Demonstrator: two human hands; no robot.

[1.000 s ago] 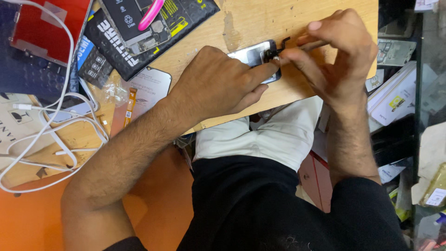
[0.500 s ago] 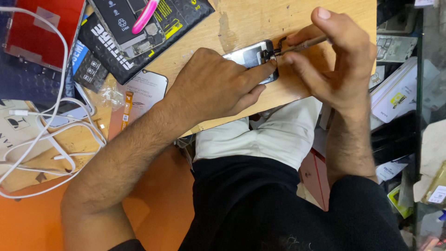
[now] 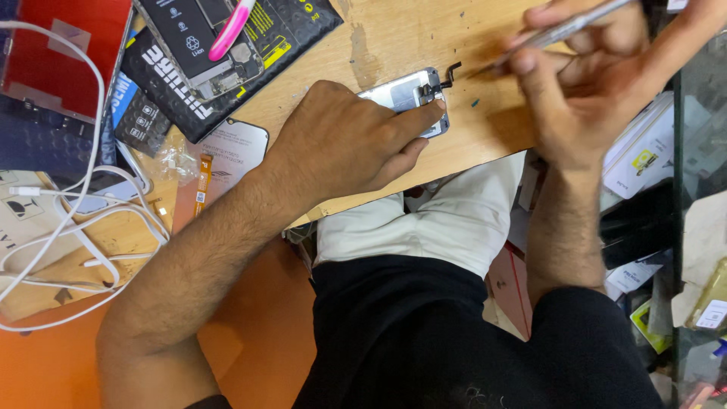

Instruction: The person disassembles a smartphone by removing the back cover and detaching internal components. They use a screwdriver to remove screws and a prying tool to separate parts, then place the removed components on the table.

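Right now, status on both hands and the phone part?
Left hand flat on the phone part, pinning it to the bench. Right hand holds tweezers, tip off the part. Small green bit loose beside it.

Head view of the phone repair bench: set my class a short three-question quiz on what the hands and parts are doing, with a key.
1. True or false: the left hand presses on the silver phone part lying on the wooden board.
2. What does the right hand hold? A) metal tweezers B) a pink tool C) a white cable
3. Fill in: the pink tool lies on the opened phone, to the ____ of the left hand in the picture.

Key
1. True; its fingertips rest on the part.
2. A; the metal tweezers are lifted clear of the part.
3. Left; the white cable lies further left.
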